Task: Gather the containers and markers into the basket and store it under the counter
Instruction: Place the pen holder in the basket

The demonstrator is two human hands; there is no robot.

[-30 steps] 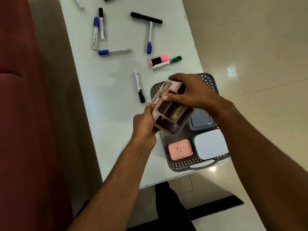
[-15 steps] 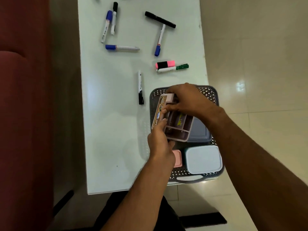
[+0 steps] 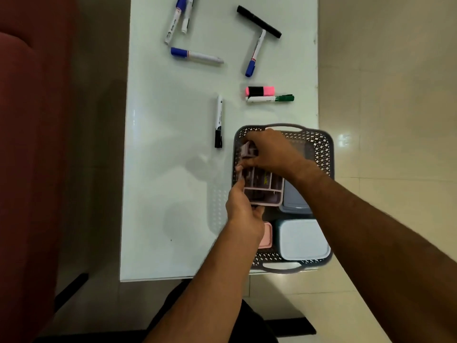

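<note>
Placement step: left hand [image 3: 243, 209] and right hand [image 3: 269, 152], fingers closed on the pink divided organizer [image 3: 263, 188], should seat it flat in the basket [image 3: 321, 149], left of the grey container [image 3: 294, 200].

I see the grey perforated plastic basket [image 3: 321, 147] at the near right corner of the white glossy bench [image 3: 173, 169]. Inside it, a pink compartmented plastic organiser [image 3: 264, 191] sits far-left, a pale blue lidded box [image 3: 303, 240] near-right (touching the rim). Loose markers lie beyond.
</note>
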